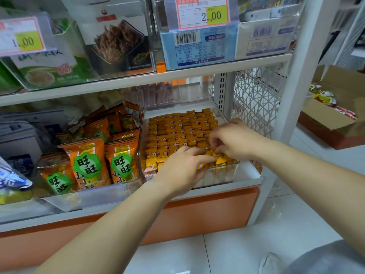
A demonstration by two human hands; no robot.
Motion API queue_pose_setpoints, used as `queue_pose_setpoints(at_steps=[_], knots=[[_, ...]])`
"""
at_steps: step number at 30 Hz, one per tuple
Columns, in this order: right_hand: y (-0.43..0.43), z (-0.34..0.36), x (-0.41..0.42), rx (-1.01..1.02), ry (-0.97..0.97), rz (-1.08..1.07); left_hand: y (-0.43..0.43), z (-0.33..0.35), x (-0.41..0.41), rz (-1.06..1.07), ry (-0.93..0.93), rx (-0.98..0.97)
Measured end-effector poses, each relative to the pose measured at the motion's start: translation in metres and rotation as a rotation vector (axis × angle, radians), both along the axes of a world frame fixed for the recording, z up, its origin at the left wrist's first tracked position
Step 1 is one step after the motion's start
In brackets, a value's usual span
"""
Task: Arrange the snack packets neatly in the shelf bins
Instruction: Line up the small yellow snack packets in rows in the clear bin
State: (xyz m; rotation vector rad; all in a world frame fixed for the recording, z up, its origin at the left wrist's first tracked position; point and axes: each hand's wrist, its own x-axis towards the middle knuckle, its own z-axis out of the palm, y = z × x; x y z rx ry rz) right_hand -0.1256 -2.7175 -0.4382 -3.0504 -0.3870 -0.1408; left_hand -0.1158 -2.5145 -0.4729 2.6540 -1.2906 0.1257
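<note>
Reaching into the clear plastic shelf bin (219, 176), left hand (182, 170) lies flat, fingers straight, on the front rows of small yellow-orange snack packets (177, 128) filling it. Just beyond, right hand (236, 139) curls its fingertips down among them; whether it holds one, cannot tell. Orange rice-cracker bags (88, 161) stand just left. Yellow-and-white price tag (203, 14) hangs above.

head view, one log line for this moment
step: tidying front row | left hand: flat on yellow packets | right hand: pinching yellow packets | place: clear bin
</note>
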Motion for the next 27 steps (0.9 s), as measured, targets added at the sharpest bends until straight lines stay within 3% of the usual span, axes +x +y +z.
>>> queue_pose_setpoints(at_steps=[6,8,11,12,14,16,20,24,27], knots=[[-0.009,0.014,-0.020,0.454,-0.204,-0.051,-0.001,0.003,0.005,-0.010,0.051,-0.007],[-0.008,0.018,-0.025,0.531,-0.307,-0.099,0.000,0.008,0.006,0.020,0.121,-0.112],[-0.005,0.024,-0.033,0.713,-0.471,-0.146,-0.004,0.018,0.004,0.210,0.187,-0.417],[-0.003,0.027,-0.035,0.765,-0.488,-0.134,-0.006,0.022,0.002,0.282,0.297,-0.557],[0.004,0.028,-0.040,0.818,-0.448,-0.062,-0.014,0.032,-0.002,0.363,0.709,-0.871],[0.012,0.024,-0.044,0.797,-0.362,0.027,-0.018,0.037,-0.006,0.351,0.969,-1.034],[0.014,0.020,-0.042,0.867,-0.234,0.081,-0.016,0.035,-0.007,0.362,0.977,-1.058],[0.001,0.019,-0.031,0.933,-0.306,-0.098,-0.010,0.029,-0.005,0.289,0.975,-1.027],[0.002,0.012,-0.023,0.978,-0.104,-0.086,-0.010,0.028,-0.008,0.182,0.958,-0.994]])
